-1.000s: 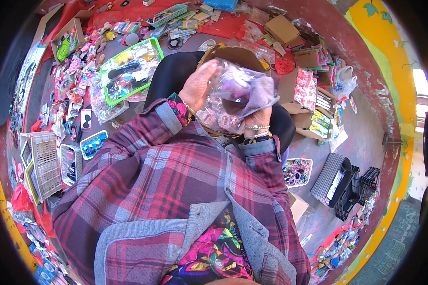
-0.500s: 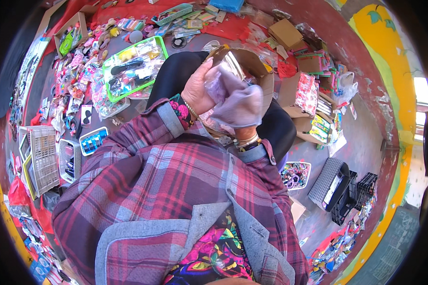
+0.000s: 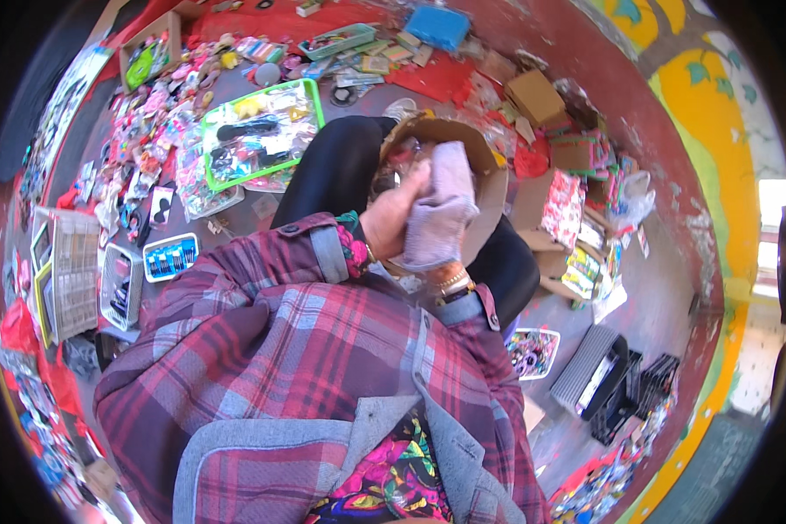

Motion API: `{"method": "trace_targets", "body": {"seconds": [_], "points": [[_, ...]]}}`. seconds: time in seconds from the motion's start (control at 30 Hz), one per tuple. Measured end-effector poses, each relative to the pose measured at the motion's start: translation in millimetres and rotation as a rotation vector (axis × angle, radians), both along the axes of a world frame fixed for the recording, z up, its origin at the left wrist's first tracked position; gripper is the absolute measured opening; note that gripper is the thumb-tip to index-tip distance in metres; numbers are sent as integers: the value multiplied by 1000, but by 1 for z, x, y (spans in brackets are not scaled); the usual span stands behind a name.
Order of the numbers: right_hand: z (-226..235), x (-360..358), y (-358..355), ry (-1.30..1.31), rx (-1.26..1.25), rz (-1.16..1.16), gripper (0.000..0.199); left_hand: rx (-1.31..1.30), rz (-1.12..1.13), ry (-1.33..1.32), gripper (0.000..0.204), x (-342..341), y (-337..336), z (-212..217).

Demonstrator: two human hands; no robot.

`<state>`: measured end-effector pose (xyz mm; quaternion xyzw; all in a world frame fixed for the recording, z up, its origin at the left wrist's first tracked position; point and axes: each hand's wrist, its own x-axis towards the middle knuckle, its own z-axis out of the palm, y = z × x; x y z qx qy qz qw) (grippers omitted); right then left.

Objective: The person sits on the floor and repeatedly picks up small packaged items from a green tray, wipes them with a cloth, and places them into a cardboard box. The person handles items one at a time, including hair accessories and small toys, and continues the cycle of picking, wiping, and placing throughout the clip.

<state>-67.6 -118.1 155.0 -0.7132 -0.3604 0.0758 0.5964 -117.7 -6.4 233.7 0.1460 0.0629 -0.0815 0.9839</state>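
A pale grey-lavender cloth is bunched between my two hands, over an open cardboard box standing between my knees. My left hand presses its closed, slightly blurred fingers against the cloth's left side. Most of my right hand is under the cloth; only the part by the wrist, with bracelets, shows. One flap of cloth stands up past the fingertips. Inside the box, partly covered by my hands, lie shiny wrapped items I cannot make out.
Left of my knee is a green-rimmed tray of packaged goods, with a heap of small items beyond. A white basket of blue packs stands nearer. Opened cartons, a basket of small colourful pieces and black crates are on the right.
The cloth has shifted from a spread, blurred drape over my right hand to a taller upright fold. My left hand has come lower and closer against it. The view has tilted slightly.
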Motion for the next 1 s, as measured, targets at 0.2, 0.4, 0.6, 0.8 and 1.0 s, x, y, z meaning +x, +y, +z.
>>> {"method": "trace_targets", "body": {"seconds": [0.2, 0.4, 0.6, 0.8, 1.0], "points": [[20, 13, -14, 488, 451, 59, 36, 59, -158, -125, 61, -11, 3, 4], [17, 35, -19, 632, 461, -217, 39, -54, 46, -101, 53, -24, 49, 15], [-9, 32, -49, 819, 495, -237, 43, 102, 745, 22, 34, -57, 168, -45], [-1, 24, -35, 901, 343, -207, 33, 316, 1237, 409, 29, -141, 268, -165], [-15, 28, -33, 1004, 276, -229, 39, 109, 1419, 721, 16, -168, 306, -243]]}}
